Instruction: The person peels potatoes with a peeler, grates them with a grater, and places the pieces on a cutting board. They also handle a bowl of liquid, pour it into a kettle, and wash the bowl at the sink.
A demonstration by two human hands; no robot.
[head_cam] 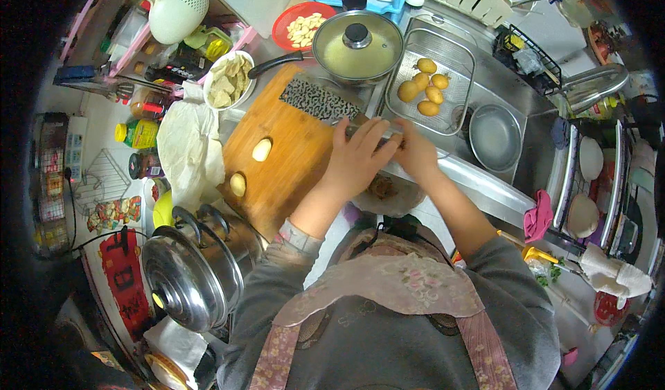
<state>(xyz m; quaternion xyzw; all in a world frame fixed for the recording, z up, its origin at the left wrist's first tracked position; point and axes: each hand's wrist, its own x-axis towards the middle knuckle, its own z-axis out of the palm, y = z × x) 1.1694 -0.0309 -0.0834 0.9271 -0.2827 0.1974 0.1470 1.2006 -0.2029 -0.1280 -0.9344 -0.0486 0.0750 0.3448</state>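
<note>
My left hand (pixel 357 155) and my right hand (pixel 417 151) meet at the right edge of a wooden cutting board (pixel 298 169). Their fingertips nearly touch, and what lies between them is mostly hidden. Beside my left fingers, a cleaver (pixel 318 100) with a black-patterned blade lies flat at the board's far end; its handle is not clearly visible. Toward the board's left side sit a pale peeled potato piece (pixel 262 150) and a yellower potato piece (pixel 238 184). Below my hands is a bowl (pixel 410 199) with brown scraps, partly covered by my arms.
Several small potatoes (pixel 434 95) lie in a wire-mesh basket (pixel 466 110) over the sink. A glass-lidded pan (pixel 332 60) stands behind the board, near a red colander (pixel 280 26) of garlic cloves. A steel steamer pot (pixel 187 281) is at the left; a metal bowl (pixel 495 138) sits in the sink.
</note>
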